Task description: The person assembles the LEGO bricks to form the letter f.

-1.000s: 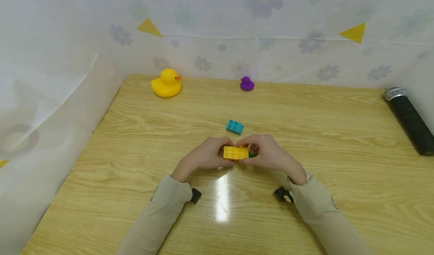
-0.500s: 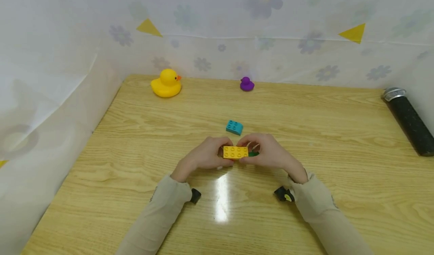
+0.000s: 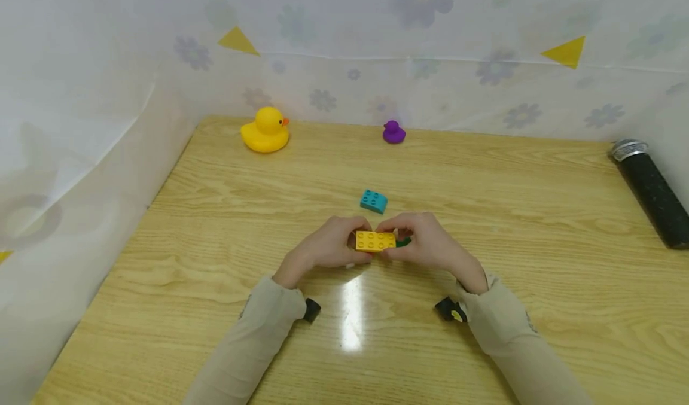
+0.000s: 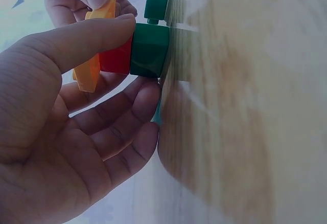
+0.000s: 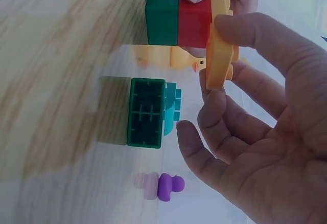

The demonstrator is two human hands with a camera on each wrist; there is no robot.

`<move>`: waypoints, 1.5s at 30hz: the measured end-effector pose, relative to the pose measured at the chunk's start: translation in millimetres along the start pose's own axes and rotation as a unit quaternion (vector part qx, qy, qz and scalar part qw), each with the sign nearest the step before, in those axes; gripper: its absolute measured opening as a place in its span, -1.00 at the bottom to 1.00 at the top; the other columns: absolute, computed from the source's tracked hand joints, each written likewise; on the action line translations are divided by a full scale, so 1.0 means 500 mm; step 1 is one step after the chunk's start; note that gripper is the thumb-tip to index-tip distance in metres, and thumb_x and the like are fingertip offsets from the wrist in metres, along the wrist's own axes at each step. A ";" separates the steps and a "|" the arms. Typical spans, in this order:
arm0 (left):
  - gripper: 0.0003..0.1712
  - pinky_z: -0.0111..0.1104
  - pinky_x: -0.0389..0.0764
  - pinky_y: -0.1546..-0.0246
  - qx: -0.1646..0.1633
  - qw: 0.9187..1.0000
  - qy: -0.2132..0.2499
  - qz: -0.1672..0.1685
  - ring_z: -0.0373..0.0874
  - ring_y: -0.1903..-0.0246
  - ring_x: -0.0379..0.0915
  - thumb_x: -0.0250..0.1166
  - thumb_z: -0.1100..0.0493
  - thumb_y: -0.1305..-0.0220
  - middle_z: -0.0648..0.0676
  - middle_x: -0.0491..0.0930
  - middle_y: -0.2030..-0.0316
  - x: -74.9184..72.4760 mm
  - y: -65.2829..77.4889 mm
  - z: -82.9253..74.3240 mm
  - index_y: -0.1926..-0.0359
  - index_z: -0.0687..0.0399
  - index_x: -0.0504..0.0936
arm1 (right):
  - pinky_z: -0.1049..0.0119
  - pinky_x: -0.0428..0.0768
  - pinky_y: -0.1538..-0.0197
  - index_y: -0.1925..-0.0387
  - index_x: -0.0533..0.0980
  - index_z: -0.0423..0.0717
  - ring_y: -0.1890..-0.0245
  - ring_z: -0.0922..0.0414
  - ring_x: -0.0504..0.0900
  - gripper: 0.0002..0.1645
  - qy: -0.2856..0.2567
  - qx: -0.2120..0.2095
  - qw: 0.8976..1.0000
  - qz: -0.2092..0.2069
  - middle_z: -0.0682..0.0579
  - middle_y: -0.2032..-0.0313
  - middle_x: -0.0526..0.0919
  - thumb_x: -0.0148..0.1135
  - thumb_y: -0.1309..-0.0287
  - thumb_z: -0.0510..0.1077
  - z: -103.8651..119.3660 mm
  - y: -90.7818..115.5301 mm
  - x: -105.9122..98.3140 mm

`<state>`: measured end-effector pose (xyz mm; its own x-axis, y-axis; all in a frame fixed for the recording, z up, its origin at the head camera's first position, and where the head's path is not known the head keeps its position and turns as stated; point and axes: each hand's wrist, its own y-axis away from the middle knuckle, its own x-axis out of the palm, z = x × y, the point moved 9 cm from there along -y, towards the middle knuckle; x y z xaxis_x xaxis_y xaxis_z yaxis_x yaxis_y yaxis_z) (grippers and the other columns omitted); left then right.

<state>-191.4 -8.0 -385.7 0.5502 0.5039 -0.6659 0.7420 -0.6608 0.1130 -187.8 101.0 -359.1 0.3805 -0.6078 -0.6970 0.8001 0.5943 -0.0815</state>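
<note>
Well, both hands are meeting over the counter (image 3: 500,183), and they are sharing one small stack of toy blocks (image 5: 188,27). The left hand (image 3: 334,243) is pinching the red block (image 5: 196,22), its thumb lying along the near side and its fingers curling behind, so that grip is clamping on the red piece. The right hand (image 3: 427,241) is clamping its grip on the yellow block (image 3: 375,241), thumb pressing the near side while fingers are bracing the far side. That yellow block is sitting across the top of the red one, studs facing up, and is jutting past it towards the right; whether it is fully pushed down, I can't tell. Beneath the red, a green block (image 5: 162,23) is forming the bottom of the stack, which is standing on the counter between the two hands. Under the right hand, a second green block (image 5: 146,112) is lying on its side, apart from the stack, its hollow underside facing right. A teal block (image 3: 374,201) is resting just beyond the hands, studs up. Farther back, a yellow duck (image 3: 266,131) is sitting on the left and a smaller purple duck (image 3: 395,133) nearer the middle. At the far right, a black microphone (image 3: 654,195) is lying, its silver head pointing away from the person
</note>
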 end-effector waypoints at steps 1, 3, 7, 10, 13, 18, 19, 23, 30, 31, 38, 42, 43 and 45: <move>-0.62 -0.44 0.42 0.44 -0.001 1.000 0.000 0.001 -0.21 0.47 0.38 0.44 0.15 -0.11 -0.05 0.56 0.29 0.000 0.000 -0.001 0.06 0.07 0.53 | 0.26 0.55 0.27 0.11 0.65 -0.16 0.41 0.14 0.48 -0.61 0.003 -0.001 1.000 -0.001 0.04 0.24 0.68 0.47 0.08 -0.25 0.001 0.000 -0.001; -0.62 -0.44 0.42 0.44 -0.003 1.000 0.000 0.001 -0.21 0.47 0.38 0.44 0.15 -0.12 -0.05 0.56 0.29 0.000 0.000 -0.001 0.06 0.07 0.53 | 0.25 0.56 0.25 0.12 0.65 -0.15 0.40 0.14 0.49 -0.61 0.011 -0.002 1.000 -0.003 0.05 0.24 0.69 0.47 0.09 -0.24 0.003 -0.001 -0.001; -0.62 -0.44 0.43 0.44 -0.006 1.000 0.004 0.002 -0.21 0.48 0.39 0.43 0.15 -0.12 -0.04 0.57 0.28 0.000 0.000 0.001 0.06 0.07 0.53 | 0.19 0.58 0.23 0.14 0.65 -0.14 0.37 0.12 0.52 -0.63 0.013 -0.005 1.000 -0.006 0.05 0.23 0.69 0.48 0.09 -0.22 0.005 -0.001 -0.003; -0.62 -0.44 0.43 0.44 -0.008 1.000 0.006 0.002 -0.21 0.47 0.39 0.43 0.15 -0.12 -0.04 0.57 0.28 0.000 0.000 0.004 0.06 0.08 0.53 | 0.17 0.60 0.21 0.12 0.63 -0.15 0.32 0.10 0.56 -0.63 -0.021 0.002 1.000 -0.001 0.02 0.19 0.68 0.47 0.02 -0.19 0.000 0.000 -0.004; -0.63 -0.44 0.43 0.44 -0.010 1.000 0.002 0.001 -0.21 0.48 0.38 0.44 0.14 -0.12 -0.04 0.56 0.30 0.000 0.000 0.006 0.07 0.08 0.53 | 0.16 0.61 0.17 0.06 0.59 -0.21 0.25 0.07 0.60 -0.63 -0.075 0.025 0.997 -0.006 -0.07 0.14 0.65 0.40 -0.07 -0.20 -0.013 0.005 -0.015; -0.63 -0.42 0.41 0.46 -0.019 1.000 -0.001 -0.002 -0.20 0.49 0.37 0.43 0.12 -0.13 -0.06 0.54 0.32 -0.004 0.002 0.009 0.08 0.06 0.53 | 0.16 0.59 0.10 0.03 0.55 -0.29 0.17 0.02 0.62 -0.67 -0.106 0.061 0.992 -0.041 -0.20 0.11 0.62 0.30 -0.17 -0.23 -0.033 0.013 -0.044; -0.63 -0.41 0.41 0.46 -0.022 1.000 -0.001 -0.002 -0.20 0.48 0.37 0.43 0.12 -0.13 -0.06 0.54 0.31 -0.004 0.002 0.010 0.08 0.06 0.53 | 0.17 0.58 0.10 0.03 0.55 -0.30 0.17 0.02 0.62 -0.67 -0.105 0.068 0.991 -0.045 -0.21 0.12 0.62 0.30 -0.18 -0.23 -0.036 0.014 -0.048; -0.64 -0.41 0.41 0.46 -0.027 1.000 0.001 -0.003 -0.19 0.47 0.38 0.43 0.13 -0.12 -0.06 0.55 0.30 -0.005 0.002 0.013 0.07 0.05 0.53 | 0.26 0.58 0.12 0.07 0.56 -0.31 0.19 0.02 0.62 -0.69 -0.105 0.086 0.989 -0.050 -0.20 0.14 0.63 0.31 -0.18 -0.23 -0.050 0.017 -0.054; -0.64 -0.43 0.41 0.44 -0.026 1.000 -0.003 -0.005 -0.20 0.45 0.38 0.44 0.12 -0.12 -0.06 0.55 0.29 -0.005 0.002 0.014 0.08 0.04 0.54 | 0.26 0.57 0.16 0.12 0.58 -0.31 0.21 0.00 0.62 -0.74 -0.108 0.123 0.986 -0.026 -0.15 0.17 0.65 0.31 -0.14 -0.30 -0.081 0.023 -0.043; -0.64 -0.43 0.41 0.43 -0.026 1.000 -0.004 -0.005 -0.20 0.44 0.38 0.44 0.12 -0.12 -0.06 0.55 0.29 -0.005 0.002 0.014 0.07 0.04 0.54 | 0.26 0.57 0.17 0.11 0.58 -0.30 0.21 0.01 0.62 -0.74 -0.104 0.132 0.985 -0.023 -0.14 0.17 0.65 0.31 -0.14 -0.30 -0.087 0.024 -0.041; -0.63 -0.43 0.40 0.46 -0.024 1.000 -0.007 -0.005 -0.20 0.47 0.37 0.43 0.12 -0.13 -0.06 0.55 0.29 -0.004 0.002 0.014 0.06 0.04 0.53 | 0.26 0.56 0.18 0.09 0.57 -0.30 0.23 0.01 0.62 -0.71 -0.105 0.161 0.981 -0.003 -0.15 0.19 0.65 0.32 -0.12 -0.29 -0.112 0.026 -0.028; -0.62 -0.44 0.39 0.48 -0.024 1.000 -0.007 -0.005 -0.21 0.49 0.36 0.43 0.11 -0.12 -0.06 0.55 0.30 -0.004 0.002 0.015 0.06 0.05 0.54 | 0.30 0.57 0.21 0.08 0.56 -0.31 0.26 0.05 0.61 -0.67 -0.108 0.162 0.981 0.013 -0.14 0.21 0.65 0.35 -0.10 -0.27 -0.118 0.026 -0.022; -0.62 -0.44 0.39 0.48 -0.024 1.000 -0.007 -0.005 -0.21 0.49 0.36 0.44 0.11 -0.12 -0.05 0.55 0.30 -0.004 0.003 0.015 0.06 0.05 0.54 | 0.30 0.57 0.22 0.08 0.56 -0.31 0.27 0.06 0.60 -0.66 -0.109 0.161 0.981 0.018 -0.13 0.21 0.65 0.36 -0.09 -0.27 -0.119 0.026 -0.020; -0.62 -0.44 0.40 0.48 -0.025 1.000 -0.005 -0.005 -0.21 0.50 0.37 0.44 0.11 -0.12 -0.05 0.55 0.31 -0.004 0.003 0.014 0.06 0.05 0.54 | 0.32 0.56 0.24 0.07 0.56 -0.31 0.31 0.08 0.59 -0.63 -0.105 0.156 0.982 0.029 -0.12 0.22 0.65 0.38 -0.07 -0.26 -0.121 0.025 -0.017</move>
<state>-194.0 -13.9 -389.4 0.5384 0.5047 -0.6749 0.7662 -0.6266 0.1427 -208.9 145.5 -397.5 0.4902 -0.6930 -0.5285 0.8652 0.4602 0.1991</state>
